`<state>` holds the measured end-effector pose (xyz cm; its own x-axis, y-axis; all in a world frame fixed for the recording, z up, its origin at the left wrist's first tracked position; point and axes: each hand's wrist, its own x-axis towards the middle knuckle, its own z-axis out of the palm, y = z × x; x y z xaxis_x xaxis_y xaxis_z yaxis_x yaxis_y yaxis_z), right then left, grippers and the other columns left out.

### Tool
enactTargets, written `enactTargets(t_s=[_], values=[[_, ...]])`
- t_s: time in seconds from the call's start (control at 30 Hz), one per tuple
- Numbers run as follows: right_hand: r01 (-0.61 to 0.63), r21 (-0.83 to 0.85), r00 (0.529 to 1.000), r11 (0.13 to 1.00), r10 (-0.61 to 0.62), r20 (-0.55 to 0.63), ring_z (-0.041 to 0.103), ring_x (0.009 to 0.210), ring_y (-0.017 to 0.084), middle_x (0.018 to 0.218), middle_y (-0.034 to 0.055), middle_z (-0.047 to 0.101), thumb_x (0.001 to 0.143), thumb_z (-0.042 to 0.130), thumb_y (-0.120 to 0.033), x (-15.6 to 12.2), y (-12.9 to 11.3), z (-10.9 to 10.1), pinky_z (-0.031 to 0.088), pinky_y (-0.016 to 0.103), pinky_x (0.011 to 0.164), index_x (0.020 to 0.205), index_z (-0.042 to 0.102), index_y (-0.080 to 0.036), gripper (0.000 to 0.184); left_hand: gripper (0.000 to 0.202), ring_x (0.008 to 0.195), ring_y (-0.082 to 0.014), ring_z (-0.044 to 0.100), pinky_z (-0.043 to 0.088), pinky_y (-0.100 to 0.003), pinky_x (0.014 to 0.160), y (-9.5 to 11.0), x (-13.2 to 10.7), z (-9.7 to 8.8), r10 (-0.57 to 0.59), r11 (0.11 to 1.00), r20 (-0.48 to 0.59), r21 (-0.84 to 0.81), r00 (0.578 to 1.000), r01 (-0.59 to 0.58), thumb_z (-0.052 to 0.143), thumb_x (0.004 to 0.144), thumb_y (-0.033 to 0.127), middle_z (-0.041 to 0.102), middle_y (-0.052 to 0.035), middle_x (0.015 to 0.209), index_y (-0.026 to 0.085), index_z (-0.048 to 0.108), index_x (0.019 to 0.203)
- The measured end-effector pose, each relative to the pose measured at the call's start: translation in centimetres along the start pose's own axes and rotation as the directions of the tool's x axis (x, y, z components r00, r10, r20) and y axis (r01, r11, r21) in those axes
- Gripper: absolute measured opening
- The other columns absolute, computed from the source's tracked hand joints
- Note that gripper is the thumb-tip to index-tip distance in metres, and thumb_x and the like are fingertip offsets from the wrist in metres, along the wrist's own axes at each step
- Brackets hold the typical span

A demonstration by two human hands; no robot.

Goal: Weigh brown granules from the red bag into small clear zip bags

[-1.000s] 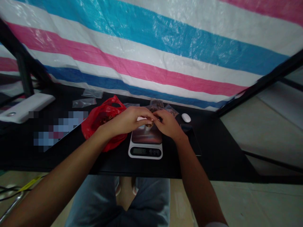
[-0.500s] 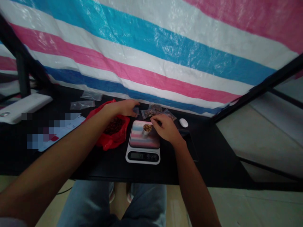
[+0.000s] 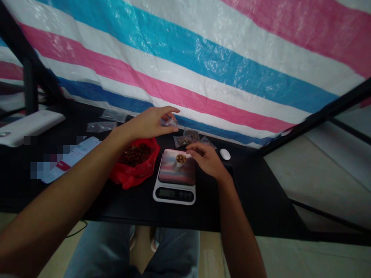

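Note:
My left hand [image 3: 153, 122] is raised behind the scale, its fingers closed on a small clear plastic bag [image 3: 170, 122]. A small metal cup [image 3: 179, 164] full of brown pieces stands upright on the plate of a white digital scale [image 3: 174, 195]. Beside the cup's right rim hovers my right hand [image 3: 206, 159], loosely curved, thumb and forefinger slightly apart with nothing visible between them. Below my left forearm lies an open red plastic bag [image 3: 133, 177] holding many dark brown pieces [image 3: 136, 154]. The scale's digits are too blurred to read.
Several filled clear bags [image 3: 184, 141] lie behind the scale. A white mouse [image 3: 225, 154] is at the right. Flat clear bags [image 3: 101, 126], a lit phone [image 3: 78, 156] and a white device [image 3: 31, 127] are at the left. A striped plastic sheet [image 3: 185, 69] hangs behind the black table [image 3: 203, 216].
My left hand has lifted up and right from the table with the clear plastic bag. My right hand stays beside the cup, shifted only slightly.

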<state>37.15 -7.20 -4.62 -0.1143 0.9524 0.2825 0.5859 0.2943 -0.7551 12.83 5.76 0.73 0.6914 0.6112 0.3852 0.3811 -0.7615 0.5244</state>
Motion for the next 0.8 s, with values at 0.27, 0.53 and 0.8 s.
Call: enactTargets(t_s=[0.27, 0.53, 0.8], values=[[-0.023, 0.053, 0.974, 0.998, 0.01, 0.226, 0.064, 0.083, 0.015, 0.104, 0.0034, 0.073, 0.079, 0.064, -0.007, -0.7, -0.6, -0.7, 0.049, 0.027, 0.073, 0.112, 0.071, -0.019, 0.036, 0.071, 0.104, -0.0261, 0.075, 0.056, -0.031, 0.086, 2.3, -5.0, 1.5, 0.018, 0.999, 0.225, 0.036, 0.974, -0.027, 0.076, 0.085, 0.044, 0.08, -0.0086, 0.117, 0.021, 0.057, 0.149], [-0.097, 0.067, 0.969, 0.993, 0.079, 0.235, 0.067, 0.088, 0.018, 0.104, 0.0044, 0.073, 0.078, 0.086, -0.03, -1.0, -0.9, -0.2, 0.053, 0.031, 0.08, 0.11, 0.071, -0.018, 0.038, 0.075, 0.112, -0.0272, 0.075, 0.054, -0.032, 0.094, 2.6, -5.7, 2.5, 0.023, 0.998, 0.241, 0.043, 0.97, -0.034, 0.074, 0.086, 0.047, 0.077, -0.0093, 0.125, 0.019, 0.054, 0.152], [-0.102, 0.161, 0.972, 0.982, 0.064, 0.226, 0.074, 0.097, 0.021, 0.11, 0.0067, 0.078, 0.079, 0.084, -0.03, -0.8, -1.0, 0.5, 0.06, 0.036, 0.089, 0.109, 0.072, -0.019, 0.034, 0.073, 0.113, -0.0299, 0.074, 0.054, -0.037, 0.096, 2.8, -6.0, 3.5, 0.013, 0.997, 0.231, 0.074, 0.973, -0.03, 0.07, 0.089, 0.046, 0.077, -0.0103, 0.124, 0.021, 0.052, 0.155]])
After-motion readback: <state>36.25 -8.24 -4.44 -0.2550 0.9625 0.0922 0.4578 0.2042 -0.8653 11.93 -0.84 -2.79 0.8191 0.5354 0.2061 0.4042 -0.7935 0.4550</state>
